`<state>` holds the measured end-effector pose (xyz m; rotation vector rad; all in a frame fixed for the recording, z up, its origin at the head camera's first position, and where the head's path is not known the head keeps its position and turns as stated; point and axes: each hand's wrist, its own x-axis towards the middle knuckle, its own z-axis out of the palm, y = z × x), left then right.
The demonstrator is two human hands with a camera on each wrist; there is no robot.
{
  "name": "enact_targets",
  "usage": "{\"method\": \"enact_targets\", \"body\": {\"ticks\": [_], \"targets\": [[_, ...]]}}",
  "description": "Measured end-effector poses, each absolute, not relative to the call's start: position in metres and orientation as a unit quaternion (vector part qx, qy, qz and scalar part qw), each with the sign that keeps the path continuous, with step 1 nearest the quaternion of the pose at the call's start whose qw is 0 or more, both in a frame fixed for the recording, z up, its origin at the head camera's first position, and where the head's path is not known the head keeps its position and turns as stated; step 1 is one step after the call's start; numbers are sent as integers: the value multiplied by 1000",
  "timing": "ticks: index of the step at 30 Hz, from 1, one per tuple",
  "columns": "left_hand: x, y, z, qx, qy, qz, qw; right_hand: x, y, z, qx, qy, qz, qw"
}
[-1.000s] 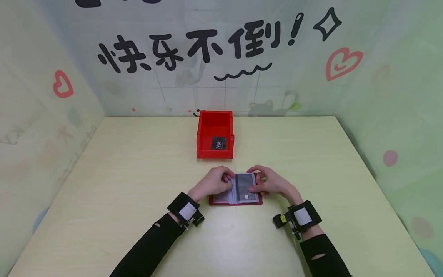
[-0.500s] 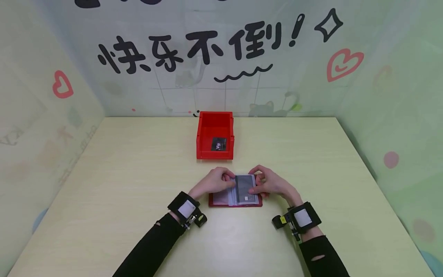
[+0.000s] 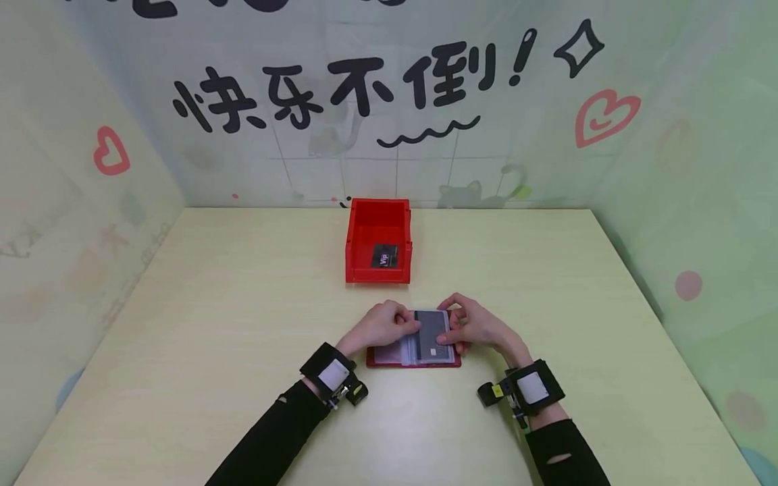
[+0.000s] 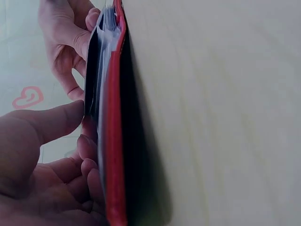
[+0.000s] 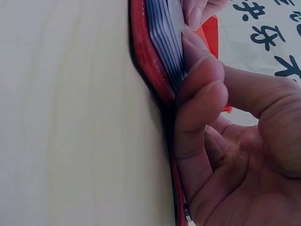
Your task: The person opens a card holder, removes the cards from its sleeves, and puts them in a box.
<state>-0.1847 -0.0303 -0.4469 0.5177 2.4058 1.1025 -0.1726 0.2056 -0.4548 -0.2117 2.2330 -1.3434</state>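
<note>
A red card holder (image 3: 372, 360) lies spread on the table below the bin, its clear sleeves (image 5: 164, 35) fanned in the right wrist view. Over its right side is a dark grey card (image 3: 433, 327) with a small pale square near the bottom. My left hand (image 3: 378, 325) pinches at the card's left edge; the left wrist view has the thumb tip against that dark edge, fingers curled below. With the thumb on the card's face and fingers behind, my right hand (image 3: 477, 322) grips the holder's right side. Part of the holder's upper left is hidden by my left hand.
A red bin (image 3: 378, 276) stands behind the holder, with a black card (image 3: 385, 256) marked "Vip" inside it. Printed cloth walls (image 3: 523, 135) border the pale wooden table (image 3: 255, 283) at the back and both sides. Each wrist wears a strapped camera.
My left hand has shifted slightly right, its thumb now over the card's left edge. The card's face looks darker and plainer than before. My right hand keeps its grip.
</note>
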Motion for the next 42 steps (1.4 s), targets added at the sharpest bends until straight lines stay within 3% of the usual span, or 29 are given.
{"method": "enact_targets", "body": {"ticks": [14, 42], "targets": [[-180, -24, -454, 146, 875, 406, 219, -166, 207, -458, -77, 825, -499, 254], [-191, -27, -446, 161, 868, 405, 240, -171, 202, -453, -60, 843, -480, 236]]}}
